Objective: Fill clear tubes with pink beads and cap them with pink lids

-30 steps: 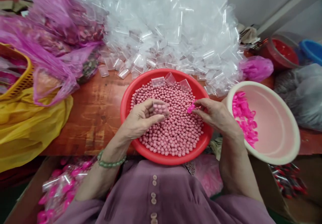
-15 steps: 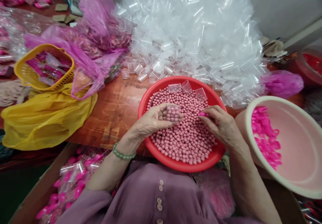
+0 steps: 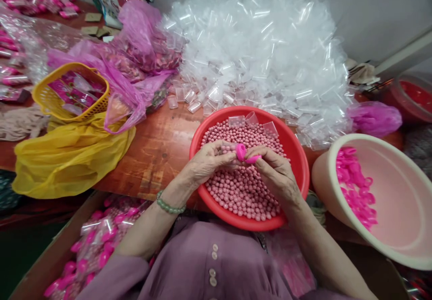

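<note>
A red basin [image 3: 297, 156] full of small pink balls [image 3: 243, 187] sits in front of me on the wooden table. Both my hands meet over it. My left hand [image 3: 209, 163] grips a small clear container of pink balls, mostly hidden by the fingers. My right hand [image 3: 273, 169] pinches a bright pink cap [image 3: 242, 152] against the container's end. A few empty clear containers [image 3: 251, 120] lie on the balls at the basin's far side.
A big heap of clear containers [image 3: 263, 52] fills the back. A pale pink basin [image 3: 398, 246] with pink caps [image 3: 354, 187] stands right. Left are a yellow basket [image 3: 54, 106], a yellow bag [image 3: 67, 160] and pink bags [image 3: 135, 52]. A box of filled containers [image 3: 97, 241] sits below the table edge.
My right hand has brought the pink cap leftward onto the container held by my left hand. The view has shifted, showing more of the table's left side.
</note>
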The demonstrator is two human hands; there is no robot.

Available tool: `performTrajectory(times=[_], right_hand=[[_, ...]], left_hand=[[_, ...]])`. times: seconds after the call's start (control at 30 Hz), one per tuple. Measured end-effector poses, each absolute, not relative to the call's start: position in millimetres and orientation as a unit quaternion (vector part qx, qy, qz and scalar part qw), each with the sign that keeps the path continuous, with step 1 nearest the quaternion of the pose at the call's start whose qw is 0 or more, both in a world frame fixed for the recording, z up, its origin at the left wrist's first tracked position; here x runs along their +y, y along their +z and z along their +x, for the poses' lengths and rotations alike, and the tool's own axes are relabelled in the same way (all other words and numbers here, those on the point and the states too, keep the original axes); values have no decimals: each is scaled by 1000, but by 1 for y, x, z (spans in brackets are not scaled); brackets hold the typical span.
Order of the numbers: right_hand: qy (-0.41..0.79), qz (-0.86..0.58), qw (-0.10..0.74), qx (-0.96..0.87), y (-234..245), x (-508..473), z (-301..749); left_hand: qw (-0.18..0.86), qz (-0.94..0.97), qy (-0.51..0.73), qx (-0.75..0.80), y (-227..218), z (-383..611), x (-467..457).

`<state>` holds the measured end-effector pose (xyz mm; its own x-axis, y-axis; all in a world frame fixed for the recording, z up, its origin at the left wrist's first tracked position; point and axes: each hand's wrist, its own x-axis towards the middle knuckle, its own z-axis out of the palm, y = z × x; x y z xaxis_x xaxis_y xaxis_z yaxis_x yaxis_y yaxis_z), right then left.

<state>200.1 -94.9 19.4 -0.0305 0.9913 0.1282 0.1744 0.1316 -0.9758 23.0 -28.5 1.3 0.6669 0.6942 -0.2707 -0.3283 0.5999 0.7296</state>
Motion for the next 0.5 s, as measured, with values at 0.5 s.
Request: performTrajectory(times=[0.5], right_hand=[[196,-598,436,-644,14,-89,187]], left_hand=[[752,461,348,317,2,31,-31]])
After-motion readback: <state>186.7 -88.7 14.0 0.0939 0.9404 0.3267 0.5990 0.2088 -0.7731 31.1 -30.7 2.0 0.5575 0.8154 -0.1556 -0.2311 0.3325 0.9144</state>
